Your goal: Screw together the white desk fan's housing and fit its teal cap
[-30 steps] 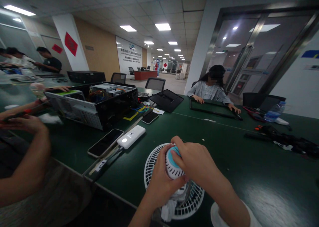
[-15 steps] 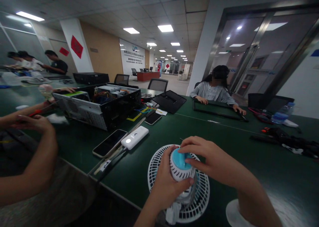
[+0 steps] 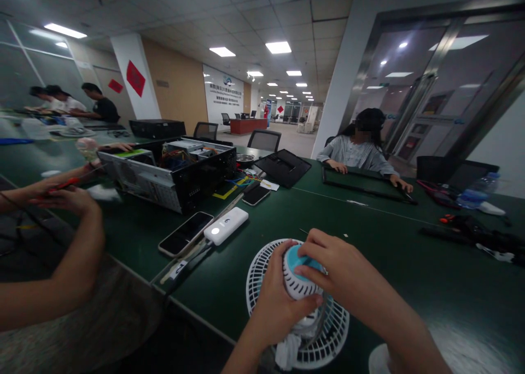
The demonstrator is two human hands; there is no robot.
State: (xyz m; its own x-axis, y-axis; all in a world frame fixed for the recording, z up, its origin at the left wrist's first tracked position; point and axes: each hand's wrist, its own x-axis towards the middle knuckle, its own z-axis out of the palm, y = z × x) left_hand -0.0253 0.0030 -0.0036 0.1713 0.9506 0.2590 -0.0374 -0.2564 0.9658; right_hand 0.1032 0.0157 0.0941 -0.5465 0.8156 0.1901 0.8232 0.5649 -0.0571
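Head view, near field first. A perforated white cylinder with a blue cap (image 3: 301, 273) is held upright just above a round white wire fan guard (image 3: 334, 338), with a white cloth (image 3: 287, 352) hanging below it. It is gripped by both hands, clear of the dark green table (image 3: 459, 314). The left hand (image 3: 283, 308) is closed around the perforated body from below, its fingers wrapped narrowly around it. The right hand (image 3: 344, 270) is placed across the top, with its fingers (image 3: 315, 253) curled over the blue cap. The grip reads as load split between hands: body carried by the left, cap braced by the right.

Left of the work, a white power bank (image 3: 226, 226) and a smartphone (image 3: 185, 234) are laid flat, apparently kept out of the hands' way. A co-worker's hands (image 3: 65, 191) are raised at the table edge, holding a red-handled item. Beyond them, an open desktop PC case (image 3: 168, 180) lies on its side, which leaves its wiring exposed. To the right, black tools (image 3: 463, 234) and a water bottle (image 3: 478, 191) are grouped. Across the table, a black frame (image 3: 369, 187) is held flat by a seated co-worker (image 3: 355, 151).
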